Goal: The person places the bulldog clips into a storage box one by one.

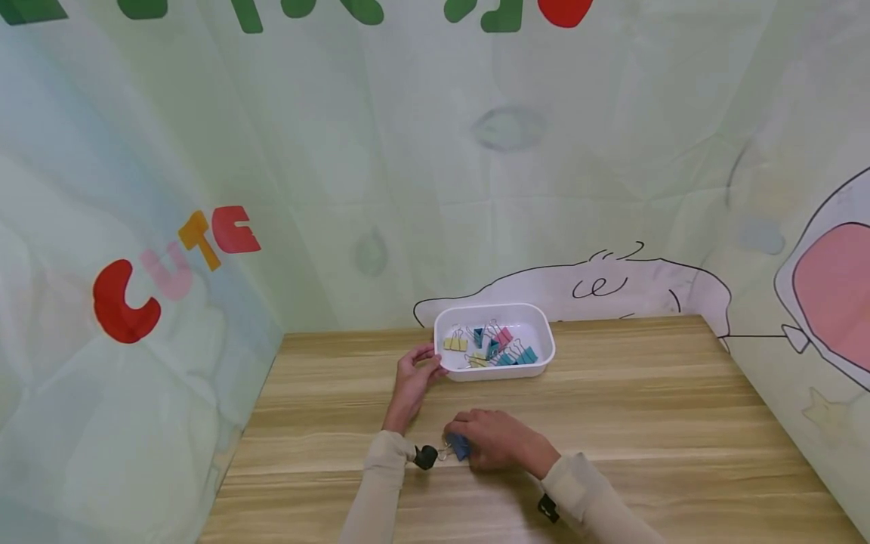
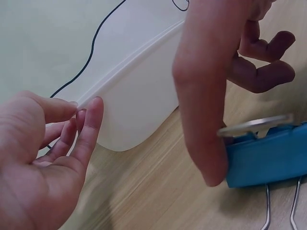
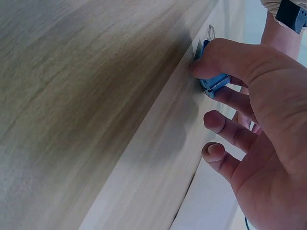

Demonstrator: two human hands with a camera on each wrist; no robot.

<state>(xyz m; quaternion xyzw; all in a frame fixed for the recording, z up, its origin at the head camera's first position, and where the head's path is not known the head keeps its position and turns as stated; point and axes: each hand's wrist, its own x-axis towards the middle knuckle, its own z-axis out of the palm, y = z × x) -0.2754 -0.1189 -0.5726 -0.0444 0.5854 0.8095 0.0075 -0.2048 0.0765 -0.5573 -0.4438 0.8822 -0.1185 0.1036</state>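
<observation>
A white plastic tray (image 1: 545,349) stands near the back edge of the table, with several binder clips in yellow, teal and pink lying inside it. My left hand (image 1: 411,381) holds the tray's left end; in the left wrist view, thumb and fingers (image 2: 91,112) pinch its rim. Nearer the front, my right hand (image 1: 499,438) grips a blue binder clip (image 1: 458,447) low over the wood. The right wrist view has the clip (image 3: 217,84) between thumb and fingers, partly covered by the thumb. Wire handles of the clip (image 2: 268,155) point down in the left wrist view.
The wooden table (image 1: 652,423) spreads out on both sides of the tray. A printed curtain (image 1: 381,174) hangs right behind the table and along its left and right sides. A small black device (image 1: 426,457) sits at the left wrist, another (image 1: 547,508) at the right.
</observation>
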